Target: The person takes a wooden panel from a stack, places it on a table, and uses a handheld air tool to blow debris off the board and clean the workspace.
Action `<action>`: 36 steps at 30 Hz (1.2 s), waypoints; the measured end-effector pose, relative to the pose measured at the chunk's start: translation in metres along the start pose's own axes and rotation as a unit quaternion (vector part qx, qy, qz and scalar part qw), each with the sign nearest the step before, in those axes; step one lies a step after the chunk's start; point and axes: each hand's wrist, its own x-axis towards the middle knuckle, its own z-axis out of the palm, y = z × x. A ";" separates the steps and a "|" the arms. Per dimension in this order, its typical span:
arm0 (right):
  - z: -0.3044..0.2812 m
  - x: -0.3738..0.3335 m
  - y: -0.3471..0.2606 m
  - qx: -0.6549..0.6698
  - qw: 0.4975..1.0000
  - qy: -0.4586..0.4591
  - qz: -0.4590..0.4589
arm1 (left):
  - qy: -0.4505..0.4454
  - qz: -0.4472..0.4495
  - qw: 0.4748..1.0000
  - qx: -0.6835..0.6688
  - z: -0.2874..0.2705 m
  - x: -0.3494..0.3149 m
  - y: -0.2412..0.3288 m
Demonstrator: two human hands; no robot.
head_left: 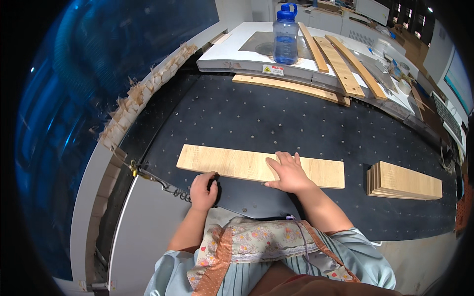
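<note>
Left hand [202,192] half-curled by a pale board [227,162], right hand [290,175] spread wide on it
Whether the left, at the near edge, grips cannot be told; the board lies on the black table [237,116], left of stacked wooden boards [407,180].

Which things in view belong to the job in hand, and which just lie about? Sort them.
In the job, apparently:
Wooden board under the right hand, left hand at its near edge
Black studded table beneath
Probably the board stack

Lying about, apparently:
Blue-capped bottle
Keyboard
Perhaps the long wooden strips
</note>
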 end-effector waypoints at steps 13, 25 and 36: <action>-0.051 0.022 0.007 -0.093 0.956 0.219 0.173 | -0.236 0.377 0.893 -0.074 0.054 0.160 -0.025; -0.046 -0.104 -0.033 -0.052 0.833 0.367 0.411 | -0.274 -0.026 0.947 0.169 0.267 0.364 -0.094; -0.067 -0.057 -0.021 -0.115 0.891 0.312 0.309 | -0.197 0.068 0.967 0.148 0.168 0.278 -0.125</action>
